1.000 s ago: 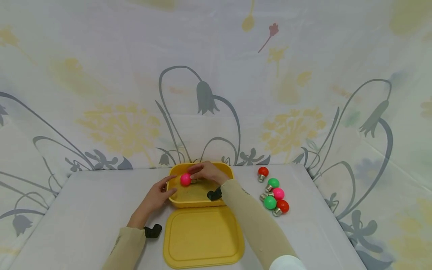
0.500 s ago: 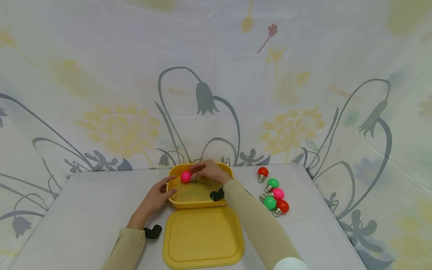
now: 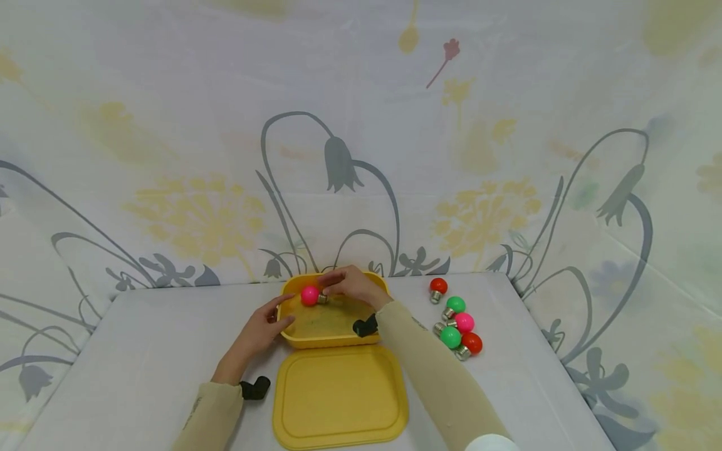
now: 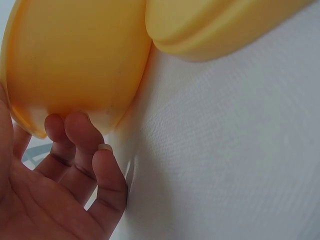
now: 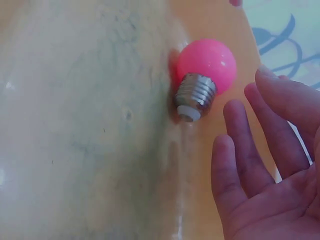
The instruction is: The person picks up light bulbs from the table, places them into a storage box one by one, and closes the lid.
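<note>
Inside the yellow box (image 3: 316, 342) lies a pink light bulb (image 3: 309, 295), on its side with its metal screw base to the right. My right hand (image 3: 353, 285) hovers over the box beside that base. In the right wrist view its fingers (image 5: 243, 142) are spread and apart from the pink bulb (image 5: 207, 65), with nothing between them. At the box's left side, my left hand (image 3: 261, 327) holds the rim. The left wrist view shows bent fingers (image 4: 82, 137) against the box wall (image 4: 75, 55); the thumb's contact there is mostly out of sight.
A yellow lid (image 3: 341, 398) lies flat in front of the box. Right of the box, a red bulb (image 3: 438, 286) lies near several more, including a green bulb (image 3: 450, 337) and another pink bulb (image 3: 465, 322). A patterned cloth (image 3: 361, 156) hangs behind the table.
My right hand has let go of the pink bulb and drawn slightly away to the right; the bulb stays in the box. The left hand keeps its place on the rim.
</note>
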`<state>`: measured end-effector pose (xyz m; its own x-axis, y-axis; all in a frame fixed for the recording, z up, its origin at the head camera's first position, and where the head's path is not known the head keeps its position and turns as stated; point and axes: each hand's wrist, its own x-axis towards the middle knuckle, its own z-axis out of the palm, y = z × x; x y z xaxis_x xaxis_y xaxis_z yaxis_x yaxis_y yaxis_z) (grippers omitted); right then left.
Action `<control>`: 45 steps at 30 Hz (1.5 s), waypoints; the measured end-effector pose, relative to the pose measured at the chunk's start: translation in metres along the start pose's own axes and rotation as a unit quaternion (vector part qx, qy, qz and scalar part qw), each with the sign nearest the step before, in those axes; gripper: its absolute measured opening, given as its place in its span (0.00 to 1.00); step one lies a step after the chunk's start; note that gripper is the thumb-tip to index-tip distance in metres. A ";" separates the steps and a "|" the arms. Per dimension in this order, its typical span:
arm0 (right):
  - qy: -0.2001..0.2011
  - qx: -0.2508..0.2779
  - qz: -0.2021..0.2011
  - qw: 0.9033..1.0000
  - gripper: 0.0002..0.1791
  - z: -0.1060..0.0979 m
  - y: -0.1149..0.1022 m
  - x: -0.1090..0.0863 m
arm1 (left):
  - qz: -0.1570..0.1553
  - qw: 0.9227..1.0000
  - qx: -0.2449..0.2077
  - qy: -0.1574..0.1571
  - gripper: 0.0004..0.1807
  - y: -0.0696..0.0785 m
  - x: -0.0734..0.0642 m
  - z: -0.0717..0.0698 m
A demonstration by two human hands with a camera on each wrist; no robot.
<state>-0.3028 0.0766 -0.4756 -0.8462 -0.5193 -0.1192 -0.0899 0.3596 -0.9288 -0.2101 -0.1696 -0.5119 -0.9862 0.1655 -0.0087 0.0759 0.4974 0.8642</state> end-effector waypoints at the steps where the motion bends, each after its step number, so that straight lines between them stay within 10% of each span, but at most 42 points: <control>1: -0.001 -0.004 -0.001 1.000 0.17 0.000 -0.001 -0.001 | 0.000 1.000 -0.001 0.000 0.27 0.000 0.000 0.000; 45: 0.008 0.021 -0.048 0.999 0.17 -0.008 -0.007 -0.057 | 0.004 1.000 0.007 0.002 0.27 0.000 -0.001 0.001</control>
<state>-0.2583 0.1100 -0.4595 -0.8431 -0.5373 -0.0240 -0.1492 0.2766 -0.9493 -0.2094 -0.1690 -0.5121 -0.9860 0.1665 -0.0006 0.0852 0.5081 0.8571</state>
